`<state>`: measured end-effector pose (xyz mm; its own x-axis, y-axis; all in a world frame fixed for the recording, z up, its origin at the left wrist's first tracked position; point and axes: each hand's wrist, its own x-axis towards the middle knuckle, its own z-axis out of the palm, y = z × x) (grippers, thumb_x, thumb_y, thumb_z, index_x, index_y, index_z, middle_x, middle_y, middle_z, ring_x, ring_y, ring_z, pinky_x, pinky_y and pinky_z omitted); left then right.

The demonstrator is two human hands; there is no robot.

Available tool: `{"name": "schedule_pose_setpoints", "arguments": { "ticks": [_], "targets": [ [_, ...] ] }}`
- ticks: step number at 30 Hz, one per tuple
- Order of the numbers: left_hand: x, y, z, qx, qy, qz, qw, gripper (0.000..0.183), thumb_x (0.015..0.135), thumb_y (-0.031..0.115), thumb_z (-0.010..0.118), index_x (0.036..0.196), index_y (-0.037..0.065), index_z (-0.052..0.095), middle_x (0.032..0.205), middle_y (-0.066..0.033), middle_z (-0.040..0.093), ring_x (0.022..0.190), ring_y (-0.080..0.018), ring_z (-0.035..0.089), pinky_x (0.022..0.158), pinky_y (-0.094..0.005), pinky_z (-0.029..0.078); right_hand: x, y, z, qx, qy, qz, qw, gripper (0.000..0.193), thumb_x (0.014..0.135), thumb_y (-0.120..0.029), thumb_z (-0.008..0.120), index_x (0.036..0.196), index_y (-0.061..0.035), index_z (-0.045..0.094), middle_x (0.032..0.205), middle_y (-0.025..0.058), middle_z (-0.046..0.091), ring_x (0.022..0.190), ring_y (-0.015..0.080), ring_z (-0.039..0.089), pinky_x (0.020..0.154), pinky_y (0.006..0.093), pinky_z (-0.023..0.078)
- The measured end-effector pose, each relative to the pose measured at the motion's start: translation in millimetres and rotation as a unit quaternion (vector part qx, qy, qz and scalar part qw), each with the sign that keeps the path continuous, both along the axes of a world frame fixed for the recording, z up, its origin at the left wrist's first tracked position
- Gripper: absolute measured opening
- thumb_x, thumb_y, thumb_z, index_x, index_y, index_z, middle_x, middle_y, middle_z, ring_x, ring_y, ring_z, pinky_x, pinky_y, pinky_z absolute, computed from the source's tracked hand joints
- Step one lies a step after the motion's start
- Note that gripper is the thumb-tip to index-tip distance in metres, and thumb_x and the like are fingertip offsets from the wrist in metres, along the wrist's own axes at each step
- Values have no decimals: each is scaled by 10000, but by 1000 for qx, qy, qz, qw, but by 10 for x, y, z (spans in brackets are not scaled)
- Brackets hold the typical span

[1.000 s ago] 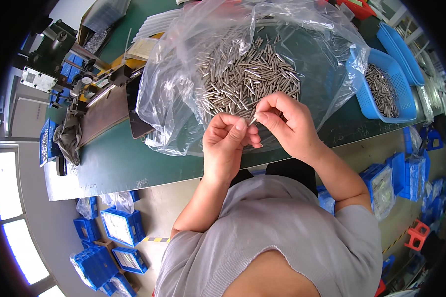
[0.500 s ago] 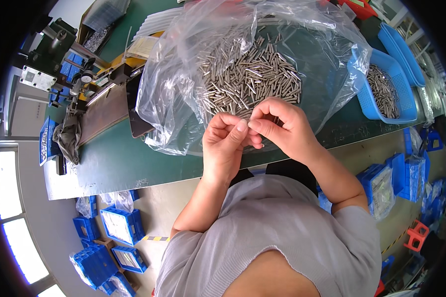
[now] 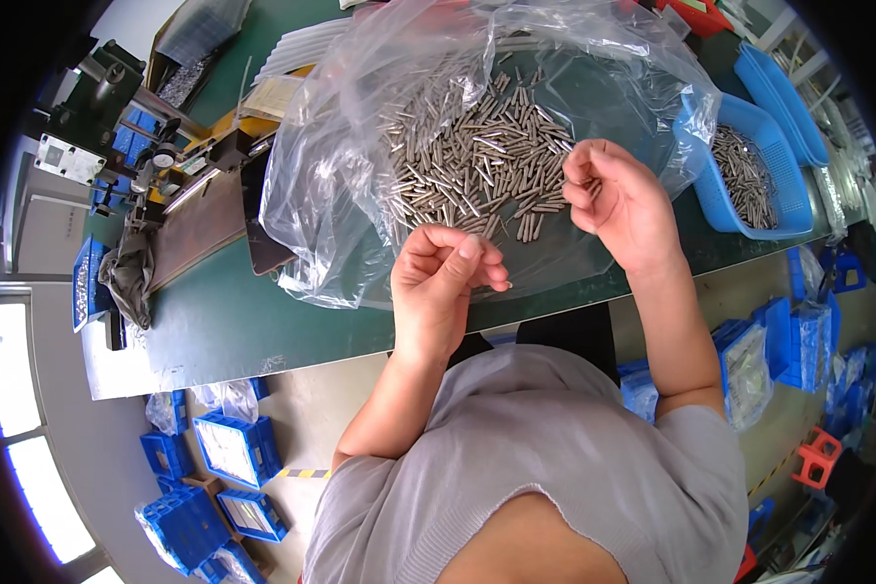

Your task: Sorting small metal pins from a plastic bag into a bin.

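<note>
A loose heap of small grey metal pins (image 3: 477, 161) lies on a clear plastic bag (image 3: 321, 214) spread over the green table. At the near edge of the heap, my left hand (image 3: 438, 282) is closed in a pinch, thumb against the forefinger; whatever sits between the tips is too small or hidden to make out. My right hand (image 3: 625, 209) is raised by the heap's right side, its fingers curled in toward the thumb. What those fingers hold, if anything, does not show clearly. The two hands are well apart.
A blue plastic basket (image 3: 784, 185) holding similar pins stands at the right, beside another blue basket (image 3: 784, 102). A bench machine (image 3: 117, 127) with a dial gauge occupies the table's left side. Blue crates (image 3: 234, 443) stand on the floor at left, others (image 3: 745, 360) at right.
My right hand has moved away from my left hand, up and to the right, to the heap's right side. My left hand keeps its pinch almost in place.
</note>
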<state>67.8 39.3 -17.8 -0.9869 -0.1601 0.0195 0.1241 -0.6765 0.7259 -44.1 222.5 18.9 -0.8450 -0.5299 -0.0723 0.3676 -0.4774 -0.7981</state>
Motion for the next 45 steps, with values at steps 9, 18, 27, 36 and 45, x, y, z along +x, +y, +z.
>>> {"name": "schedule_pose_setpoints", "arguments": {
  "ticks": [9,18,27,36,45],
  "targets": [
    [0,3,4,-1,1,-6,1000,83,894,59,552,901,-5,500,829,-154,631,670,-190,627,635,-318,538,115,21,-75,454,537,21,711,174,700,-78,707,847,-47,619,752,68,572,609,201,545,555,307,428],
    [-3,3,18,-18,-5,-11,1000,66,898,64,535,911,6,506,836,-176,606,685,-217,613,621,-327,537,137,-91,-121,448,574,42,685,151,752,-96,658,781,-16,533,720,86,542,625,245,561,552,332,440],
    [0,-7,5,-12,-6,-34,999,75,902,72,532,914,2,509,848,-172,623,696,-220,632,635,-324,544,249,-320,-1,82,28,141,986,102,914,-126,510,866,-36,506,696,-13,487,540,22,377,441,173,281],
    [8,-14,15,-7,-9,-29,1000,85,900,74,536,903,-7,510,816,-162,625,675,-222,622,614,-326,534,327,-386,-7,191,246,63,948,75,897,-77,539,894,-2,534,736,12,564,639,50,519,530,202,432],
    [7,-34,9,3,5,-31,999,96,892,62,554,870,-20,507,801,-152,631,667,-199,630,615,-321,544,390,-393,32,216,331,12,918,51,862,-35,567,848,13,555,733,26,601,666,58,571,586,207,473]
  ]
}}
